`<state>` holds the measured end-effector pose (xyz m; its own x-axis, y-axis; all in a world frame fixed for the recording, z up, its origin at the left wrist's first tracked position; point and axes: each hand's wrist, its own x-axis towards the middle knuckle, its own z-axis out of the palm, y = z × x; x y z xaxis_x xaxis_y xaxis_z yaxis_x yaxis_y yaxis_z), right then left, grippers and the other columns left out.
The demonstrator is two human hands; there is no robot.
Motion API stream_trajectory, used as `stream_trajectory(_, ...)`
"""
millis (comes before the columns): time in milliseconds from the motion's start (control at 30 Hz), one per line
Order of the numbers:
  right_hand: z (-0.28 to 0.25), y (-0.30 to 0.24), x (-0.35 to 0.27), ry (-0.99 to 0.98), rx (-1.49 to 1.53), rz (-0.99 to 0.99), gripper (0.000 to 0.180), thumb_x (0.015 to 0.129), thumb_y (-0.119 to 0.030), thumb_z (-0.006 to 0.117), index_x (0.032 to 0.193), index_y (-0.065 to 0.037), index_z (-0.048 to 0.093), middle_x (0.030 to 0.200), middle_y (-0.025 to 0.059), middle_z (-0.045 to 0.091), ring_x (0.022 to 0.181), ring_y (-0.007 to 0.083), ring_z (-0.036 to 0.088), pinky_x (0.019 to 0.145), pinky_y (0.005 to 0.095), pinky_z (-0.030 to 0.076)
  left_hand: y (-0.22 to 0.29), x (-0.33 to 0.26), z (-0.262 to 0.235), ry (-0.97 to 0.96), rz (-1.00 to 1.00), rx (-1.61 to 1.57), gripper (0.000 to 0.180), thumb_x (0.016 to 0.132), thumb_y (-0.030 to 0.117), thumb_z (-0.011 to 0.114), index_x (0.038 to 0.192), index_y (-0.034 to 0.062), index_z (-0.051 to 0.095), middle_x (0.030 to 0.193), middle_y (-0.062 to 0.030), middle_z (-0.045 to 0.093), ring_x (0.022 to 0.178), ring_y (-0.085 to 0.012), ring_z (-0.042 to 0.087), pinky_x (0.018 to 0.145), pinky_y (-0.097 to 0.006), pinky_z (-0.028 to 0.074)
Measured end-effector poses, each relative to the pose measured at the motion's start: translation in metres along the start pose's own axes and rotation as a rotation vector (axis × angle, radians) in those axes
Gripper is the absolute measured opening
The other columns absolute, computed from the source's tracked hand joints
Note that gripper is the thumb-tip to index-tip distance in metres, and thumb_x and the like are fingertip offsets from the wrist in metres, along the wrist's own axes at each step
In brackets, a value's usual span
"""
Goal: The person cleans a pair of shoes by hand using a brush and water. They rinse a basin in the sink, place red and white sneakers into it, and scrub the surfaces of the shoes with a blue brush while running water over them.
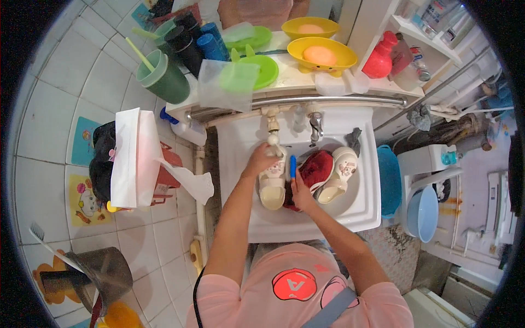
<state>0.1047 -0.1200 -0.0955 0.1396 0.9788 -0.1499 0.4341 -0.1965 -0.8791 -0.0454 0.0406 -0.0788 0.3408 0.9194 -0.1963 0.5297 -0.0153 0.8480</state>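
Two small shoes lie in the white sink [362, 210] below me: my left hand [261, 159] is closed over the heel end of the cream shoe [273, 186], pinning it against the basin under the tap [272, 127], while my right hand [300, 192] is wrapped around a blue-handled brush [293, 166] held just beside that shoe, bristles hidden from me. A red cloth [317, 167] sits between the cream shoe and the second cream shoe [340, 174], which leans tilted on the basin's right wall.
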Motion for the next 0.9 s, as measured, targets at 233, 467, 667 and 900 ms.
stream_trajectory(233,-0.007,-0.025,-0.004,0.05,0.084,0.048,0.048,0.095,-0.023,0.039,0.139,-0.009,0.025,0.062,0.0114,0.048,0.048,0.0171,0.043,0.048,0.0318,0.039,0.007,-0.015,-0.014,-0.052,-0.186,-0.339,0.062,0.066,0.014,0.074,0.12,-0.0014,0.049,0.1,-0.0085,0.06,0.077,-0.0137,0.06,0.068,-0.026,0.05)
stream_trajectory(467,0.01,0.017,-0.045,-0.014,-0.047,-0.054,0.047,0.095,-0.026,0.037,0.137,-0.005,0.027,0.086,0.0265,0.06,0.073,0.0408,0.059,0.064,0.0451,0.045,0.015,-0.012,-0.02,-0.054,-0.219,-0.389,0.067,0.065,0.009,0.073,0.124,-0.003,0.045,0.105,-0.0102,0.059,0.084,-0.0142,0.059,0.072,-0.026,0.049)
stream_trajectory(667,-0.023,-0.051,-0.002,0.007,0.05,0.055,0.048,0.095,-0.027,0.038,0.138,-0.007,0.028,0.098,0.0302,0.057,0.074,0.0421,0.059,0.066,0.0451,0.047,0.007,-0.017,-0.022,-0.09,-0.106,-0.359,0.067,0.067,0.013,0.073,0.127,0.0017,0.045,0.116,-0.0135,0.056,0.1,-0.0211,0.057,0.085,-0.031,0.046)
stream_trajectory(900,0.005,0.0,-0.032,-0.03,0.122,-0.033,0.049,0.095,-0.024,0.039,0.137,-0.003,0.026,0.109,0.0306,0.053,0.096,0.041,0.056,0.082,0.0399,0.044,0.01,-0.004,-0.014,-0.113,-0.093,0.0,0.07,0.069,0.021,0.073,0.129,0.0032,0.041,0.117,-0.0128,0.055,0.102,-0.0208,0.056,0.087,-0.032,0.045)
